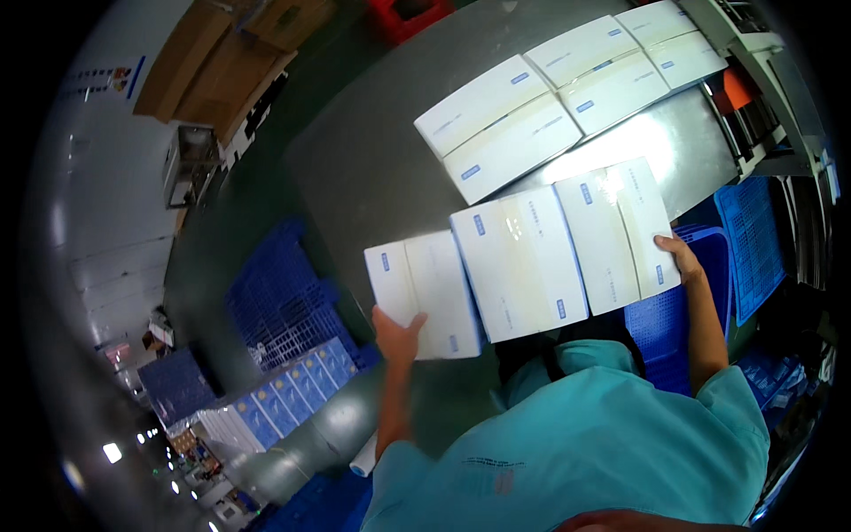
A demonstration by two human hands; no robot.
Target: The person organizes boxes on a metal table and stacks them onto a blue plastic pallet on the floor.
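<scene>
Three white boxes (523,293) with blue labels and taped seams sit side by side in a slightly uneven row in front of my chest. At the row's left end, my left hand (397,337) grips the left box (434,266), its thumb on the upper face. My right hand (681,259) clasps the outer side of the right box (643,217), thumb on top. The undersides of the boxes and most of my fingertips are hidden. Just beyond, more white boxes (510,97) of the same kind lie in a row on the metal table (381,160).
A machine frame (771,97) borders the table's right end. Blue plastic baskets (749,239) stand at my right. To the left are a blue pallet (284,293) and a row of blue-and-white boxes (297,395). Large brown cartons (199,66) and a red crate (408,18) are farther off.
</scene>
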